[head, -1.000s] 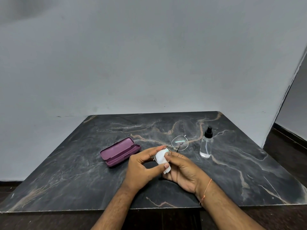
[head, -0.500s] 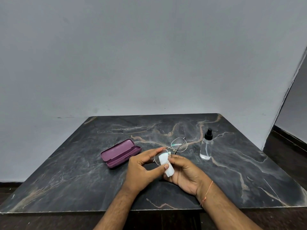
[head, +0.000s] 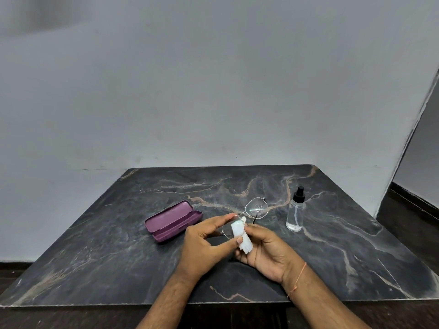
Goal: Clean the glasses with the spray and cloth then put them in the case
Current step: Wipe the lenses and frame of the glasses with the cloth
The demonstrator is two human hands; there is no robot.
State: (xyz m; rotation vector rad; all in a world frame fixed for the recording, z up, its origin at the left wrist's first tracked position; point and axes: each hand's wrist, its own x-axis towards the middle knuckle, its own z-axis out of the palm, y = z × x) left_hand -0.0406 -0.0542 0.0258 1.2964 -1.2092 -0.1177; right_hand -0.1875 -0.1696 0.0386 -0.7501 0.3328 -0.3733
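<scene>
Thin metal-framed glasses (head: 256, 207) are held above the dark marble table (head: 118, 257), the far lens spotted with droplets. My left hand (head: 204, 243) pinches the near lens rim between forefinger and thumb. My right hand (head: 266, 250) presses a folded white cloth (head: 241, 235) against that near lens, which the cloth partly hides. An open purple case (head: 172, 220) lies to the left of my hands. A clear spray bottle (head: 296, 210) with a black nozzle stands upright to the right.
A grey wall rises behind the table. A wall corner and dark floor (head: 413, 210) lie to the right. Bare marble surrounds the case and bottle.
The cloth has slid down over the near lens, with my right thumb shifting along it. The glasses have tilted slightly; both hands stay in the same spot.
</scene>
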